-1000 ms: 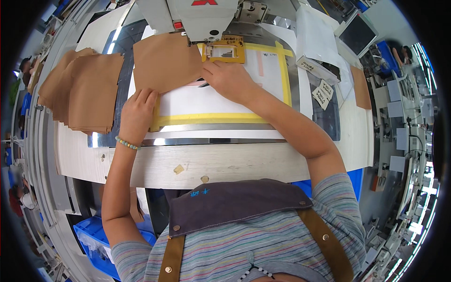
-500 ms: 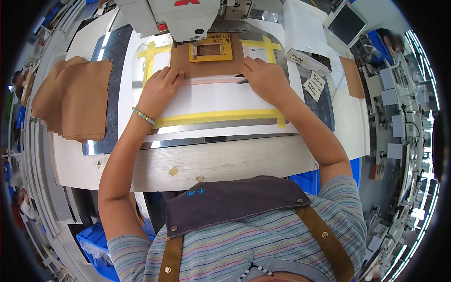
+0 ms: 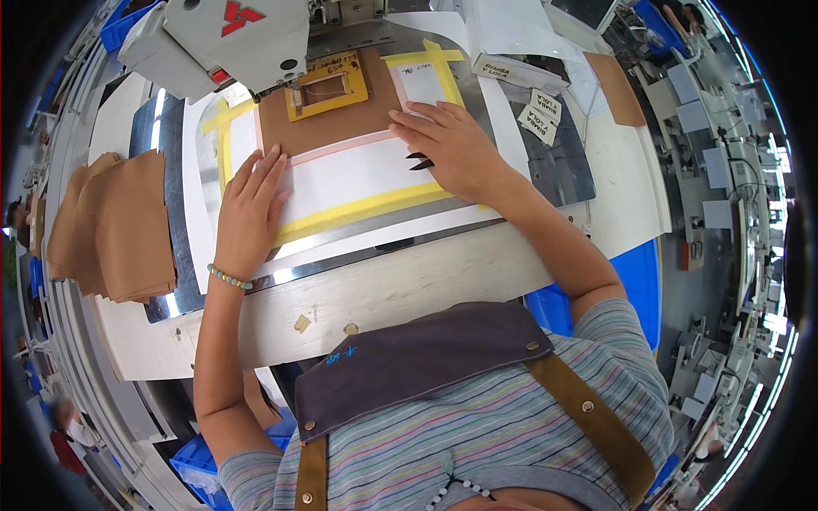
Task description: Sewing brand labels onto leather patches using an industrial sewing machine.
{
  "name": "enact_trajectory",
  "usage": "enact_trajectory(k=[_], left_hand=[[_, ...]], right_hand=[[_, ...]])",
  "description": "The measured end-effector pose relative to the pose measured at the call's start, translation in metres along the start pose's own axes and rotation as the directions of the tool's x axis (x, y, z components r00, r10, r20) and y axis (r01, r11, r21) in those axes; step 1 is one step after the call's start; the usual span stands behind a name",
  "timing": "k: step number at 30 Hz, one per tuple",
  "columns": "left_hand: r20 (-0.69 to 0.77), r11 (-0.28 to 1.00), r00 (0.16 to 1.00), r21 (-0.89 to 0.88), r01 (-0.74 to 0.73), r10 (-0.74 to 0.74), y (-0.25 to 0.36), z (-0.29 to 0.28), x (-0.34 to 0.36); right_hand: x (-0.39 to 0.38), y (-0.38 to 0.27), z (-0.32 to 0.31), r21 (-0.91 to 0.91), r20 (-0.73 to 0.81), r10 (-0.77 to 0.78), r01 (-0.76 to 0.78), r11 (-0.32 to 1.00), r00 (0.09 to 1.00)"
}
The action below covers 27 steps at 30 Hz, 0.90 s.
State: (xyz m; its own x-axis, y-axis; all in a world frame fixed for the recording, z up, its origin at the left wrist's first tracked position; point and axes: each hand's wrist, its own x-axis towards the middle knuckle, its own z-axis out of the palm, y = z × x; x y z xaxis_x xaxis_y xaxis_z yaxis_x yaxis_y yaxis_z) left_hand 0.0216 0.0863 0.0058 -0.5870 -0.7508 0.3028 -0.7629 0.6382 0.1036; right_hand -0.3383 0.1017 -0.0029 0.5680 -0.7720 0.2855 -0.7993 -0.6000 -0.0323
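A brown panel [image 3: 332,134] lies under the sewing machine head [image 3: 243,38], with a yellow rectangular frame [image 3: 331,108] on top of it. Pink strips [image 3: 341,152] run along the panel's edges on a white sheet [image 3: 341,183] bordered with yellow tape [image 3: 375,203]. My left hand [image 3: 249,204] rests flat at the panel's near left corner, fingers stretched and holding nothing. My right hand [image 3: 456,153] touches the panel's right edge with extended fingers. Dark-bladed thread snips [image 3: 419,161] stick out from under its palm, their handles hidden.
A stack of brown panels [image 3: 128,226] lies at the left. To the right are printed labels [image 3: 540,116], a white box [image 3: 520,74] and a single brown piece [image 3: 615,89]. The pale table edge [image 3: 409,285] runs in front of me, with a blue bin [image 3: 635,285] below at right.
My view has turned, so the scene appears tilted. My left hand has opened from bent fingers to flat ones. The right hand's fingers have straightened, with the snips still in it.
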Motion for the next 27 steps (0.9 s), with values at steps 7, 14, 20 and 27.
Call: enact_trajectory(k=[7,14,20,27], left_hand=[[-0.020,0.997,1.000,-0.080,0.018,-0.020,-0.0048,0.0058,-0.0066],[-0.078,0.997,0.995,-0.056,0.059,-0.064,-0.0002,0.0020,-0.0074],[-0.048,0.997,0.996,-0.044,0.070,-0.072,-0.0003,0.0037,-0.0057],[-0.089,0.997,0.994,-0.034,0.066,-0.069,-0.0004,-0.0037,-0.0090]], right_hand=[[-0.0013,-0.0013,-0.0023,0.029,-0.004,0.012,-0.011,1.000,1.000],[0.0024,-0.0035,-0.0055,0.034,-0.060,0.008,-0.006,0.999,0.998],[0.0036,-0.0036,-0.0029,0.014,0.050,-0.003,0.002,1.000,0.999],[0.0014,-0.0014,-0.0025,0.178,-0.052,0.011,-0.002,0.984,0.999]])
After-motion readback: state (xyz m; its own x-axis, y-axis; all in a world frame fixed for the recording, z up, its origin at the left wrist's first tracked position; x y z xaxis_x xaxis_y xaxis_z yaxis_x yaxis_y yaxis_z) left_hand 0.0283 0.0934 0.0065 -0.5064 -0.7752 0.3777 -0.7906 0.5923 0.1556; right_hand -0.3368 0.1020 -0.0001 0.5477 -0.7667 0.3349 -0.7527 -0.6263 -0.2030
